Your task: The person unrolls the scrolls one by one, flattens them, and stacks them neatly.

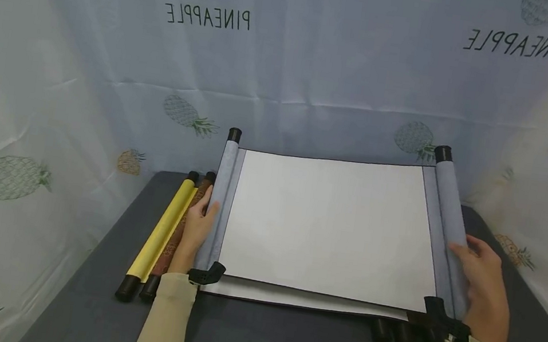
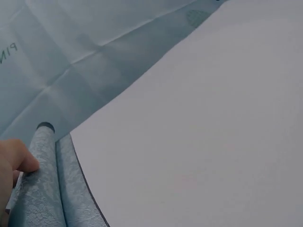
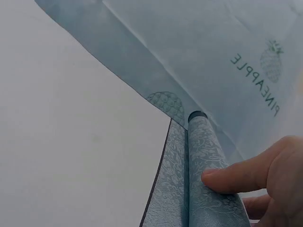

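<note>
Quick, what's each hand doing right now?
Left hand: fingers curled round the left roller of the open scroll.
Right hand: fingers curled round the right roller.

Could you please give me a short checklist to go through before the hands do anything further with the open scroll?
1. Left hand grips the left roller: ok, fingers curl round it.
2. Right hand grips the right roller: ok, fingers wrap it in the right wrist view.
3. White sheet of the scroll lies flat between the rollers: ok, no creases show.
4. Rollers parallel: not ok, they spread apart slightly toward the near edge.
5. Yellow scroll and brown scroll out of the way: cannot tell, they lie right beside the left hand.
6. Rolled scrolls under the near right corner: cannot tell if they touch the sheet.
</note>
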Available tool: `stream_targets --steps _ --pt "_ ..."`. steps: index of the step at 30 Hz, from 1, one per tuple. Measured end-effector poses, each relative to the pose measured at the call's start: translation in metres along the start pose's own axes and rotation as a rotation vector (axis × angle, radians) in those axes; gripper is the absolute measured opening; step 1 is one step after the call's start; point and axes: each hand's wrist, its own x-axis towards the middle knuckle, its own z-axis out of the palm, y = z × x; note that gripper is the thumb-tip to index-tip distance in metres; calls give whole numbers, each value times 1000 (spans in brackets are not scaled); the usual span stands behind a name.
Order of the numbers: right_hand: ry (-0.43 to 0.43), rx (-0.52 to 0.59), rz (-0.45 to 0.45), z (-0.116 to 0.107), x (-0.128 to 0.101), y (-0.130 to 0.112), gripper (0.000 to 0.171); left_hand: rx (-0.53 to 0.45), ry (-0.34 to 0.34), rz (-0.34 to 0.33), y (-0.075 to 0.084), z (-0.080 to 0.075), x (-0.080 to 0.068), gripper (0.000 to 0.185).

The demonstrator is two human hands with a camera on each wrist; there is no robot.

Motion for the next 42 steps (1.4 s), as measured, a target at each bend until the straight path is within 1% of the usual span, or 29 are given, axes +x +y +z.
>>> stream_targets --steps 2,5,8,12,15,19,23,28,35,38,42 --pt "-21 -53 -61 0 1 2 71 13 7 -7 0 2 0 61" --pt "-23 -120 -101 1 4 7 71 67 -7 3 -2 6 0 70" --pt "-30 -149 -103 0 8 14 70 144 -34 -3 -6 9 -1 76" --pt "-51 -156 -74 1 14 22 71 235 -54 -34 -12 14 -1 74" --pt "-62 -179 -56 3 20 26 71 283 -72 -49 -16 17 1 72" --pt "-87 -230 -34 0 27 32 73 303 -103 -60 -20 22 1 71" --pt "-141 -263 -24 -1 32 39 74 342 -110 -44 -25 25 -1 69" --pt "-181 -237 -10 2 38 45 75 374 -102 -29 -32 25 -2 69" --pt "-252 -237 0 4 42 46 78 379 -79 -40 -33 21 -5 68" --pt "-265 -244 18 7 44 48 79 384 -87 -49 -34 20 -5 68" --pt "-278 -255 33 11 47 50 80 384 -101 -41 -38 21 -5 68"
